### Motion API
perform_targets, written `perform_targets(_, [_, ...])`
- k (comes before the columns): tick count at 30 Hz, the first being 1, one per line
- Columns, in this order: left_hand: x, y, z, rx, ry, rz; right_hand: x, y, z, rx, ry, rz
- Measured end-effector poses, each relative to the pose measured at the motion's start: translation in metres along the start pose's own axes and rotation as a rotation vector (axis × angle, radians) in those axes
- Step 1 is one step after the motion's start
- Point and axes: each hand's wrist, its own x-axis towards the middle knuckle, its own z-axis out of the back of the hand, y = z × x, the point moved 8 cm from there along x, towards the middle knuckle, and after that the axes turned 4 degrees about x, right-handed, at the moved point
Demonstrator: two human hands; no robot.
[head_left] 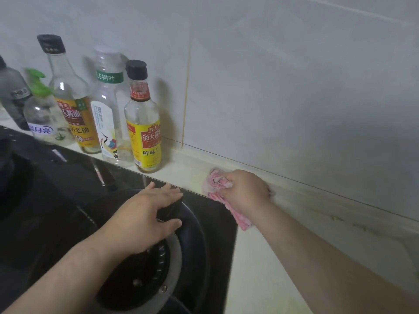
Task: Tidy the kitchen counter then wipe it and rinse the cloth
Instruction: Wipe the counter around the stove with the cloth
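The right hand (246,191) grips a pink cloth (218,181), its fingers curled tight round it. The cloth sits on the pale counter (272,257), near the wall (294,75) and just beside the back corner of the black stove (68,177). Most of the cloth is hidden under the hand. One bunched end pokes out on the left and a flat strip sticks out below the wrist.

The left hand (145,214) holds a piece of the black stand (173,208) over the burner, fingers on top and thumb below. The stand and the stove are both very dark, so their edges are hard to tell apart.

Bottles stand in a row by the wall at the left. There is a yellow bottle (144,123), a clear bottle (108,109), a tall bottle (70,94) and a spray bottle (43,112) with a green top. A grey bottle (11,94) is cut off by the picture's edge.
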Motion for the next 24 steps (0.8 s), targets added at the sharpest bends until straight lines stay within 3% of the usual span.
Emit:
perform_targets(9, [0.002, -0.001, -0.001, 0.003, -0.008, -0.04, 0.03, 0.055, -0.02, -0.09, 0.062, 0.126])
perform_targets(24, [-0.011, 0.002, 0.01, 0.231, 0.069, -0.021, 0.014, 0.006, -0.013, 0.024, 0.224, 0.154])
